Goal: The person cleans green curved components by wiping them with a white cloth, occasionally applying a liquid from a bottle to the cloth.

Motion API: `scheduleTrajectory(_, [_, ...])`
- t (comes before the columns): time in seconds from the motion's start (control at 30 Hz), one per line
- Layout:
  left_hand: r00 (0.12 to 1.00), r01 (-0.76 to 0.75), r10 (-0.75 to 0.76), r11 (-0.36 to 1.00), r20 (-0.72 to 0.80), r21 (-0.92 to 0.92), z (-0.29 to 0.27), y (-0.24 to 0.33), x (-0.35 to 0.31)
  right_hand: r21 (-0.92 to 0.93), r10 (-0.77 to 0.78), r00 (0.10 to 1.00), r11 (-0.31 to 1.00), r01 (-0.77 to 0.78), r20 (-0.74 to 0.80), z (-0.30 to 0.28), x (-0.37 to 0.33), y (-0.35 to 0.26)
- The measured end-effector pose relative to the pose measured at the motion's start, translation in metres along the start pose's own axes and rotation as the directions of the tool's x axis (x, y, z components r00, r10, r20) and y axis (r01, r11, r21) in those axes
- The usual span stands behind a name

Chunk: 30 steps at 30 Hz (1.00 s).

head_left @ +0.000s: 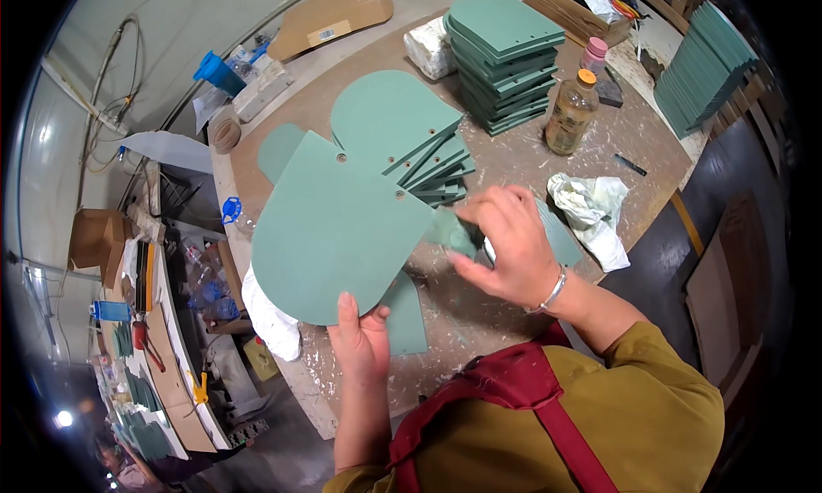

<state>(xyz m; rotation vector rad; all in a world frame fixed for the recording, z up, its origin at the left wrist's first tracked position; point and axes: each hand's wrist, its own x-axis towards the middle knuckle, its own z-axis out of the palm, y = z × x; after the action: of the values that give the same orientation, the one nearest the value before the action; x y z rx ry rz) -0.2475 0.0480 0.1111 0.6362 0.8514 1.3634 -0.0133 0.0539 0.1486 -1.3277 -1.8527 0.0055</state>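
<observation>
My left hand is closed on the lower edge of a flat green panel with one rounded end and two small holes near its straight end. The panel is tilted up over the table. At its right edge, my right hand pinches a small greenish piece, too blurred to tell its kind. Behind the held panel, several like panels lie in a fanned pile. Under it, more green sheet shows on the table. A crumpled white cloth lies right of my right hand.
A tall stack of green panels stands at the back, and another stack at the far right. A bottle with an orange cap and a pink bottle stand on the brown table. Cardboard lies at the far edge.
</observation>
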Motion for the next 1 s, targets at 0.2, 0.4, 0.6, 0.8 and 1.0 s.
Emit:
scheduleTrajectory(0.2, [0.994,-0.042,0.041,0.999,-0.097,-0.004,-0.001,-0.002,0.000,-0.003,-0.020,1.000,1.000,0.020,-0.006,-0.003,0.001,0.002])
scheduleTrajectory(0.4, [0.996,-0.036,0.039,0.999,-0.084,0.038,-0.003,-0.002,-0.004,-0.019,0.026,0.999,1.000,-0.025,0.032,0.005,0.001,0.010])
scheduleTrajectory(0.6, [0.997,0.032,-0.034,0.999,-0.069,-0.022,-0.006,-0.002,-0.005,-0.004,-0.023,0.999,1.000,0.024,0.038,0.005,-0.002,0.001])
scheduleTrajectory(0.8, [0.995,0.013,-0.014,1.000,-0.094,-0.010,-0.009,-0.004,-0.009,-0.043,-0.009,0.999,0.999,0.011,0.042,0.002,-0.005,0.006])
scheduleTrajectory(1.0, [0.995,-0.002,0.003,1.000,-0.104,0.008,-0.008,-0.005,-0.014,-0.020,0.010,0.998,1.000,-0.009,0.063,0.009,-0.010,0.009])
